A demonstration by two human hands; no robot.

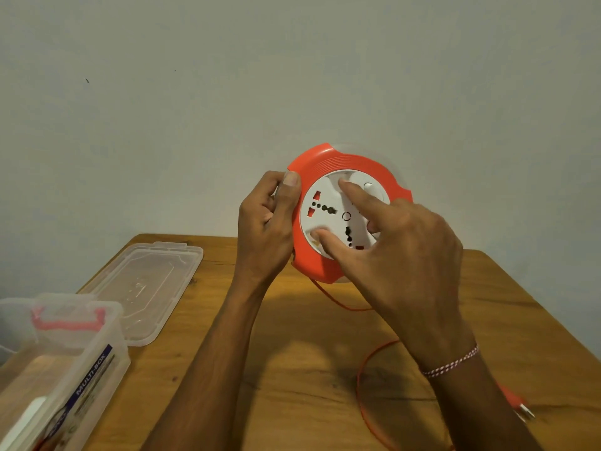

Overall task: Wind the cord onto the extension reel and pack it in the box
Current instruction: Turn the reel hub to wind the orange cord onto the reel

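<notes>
A round orange extension reel (312,177) with a white socket face is held upright above the wooden table (292,369). My left hand (266,229) grips its left rim. My right hand (400,242) rests on the white face, fingertips spread and pressed onto it. A thin orange cord (359,379) runs from the reel's bottom, loops over the table and passes under my right forearm. Its plug (522,408) lies at the right, partly hidden by that arm. The clear plastic box (81,362) stands open at the lower left.
The box's clear lid (143,288) lies flat on the table behind the box. A pink handle (68,322) sits on the box's far wall. A plain wall rises right behind the table. The table's right corner is cut at an angle.
</notes>
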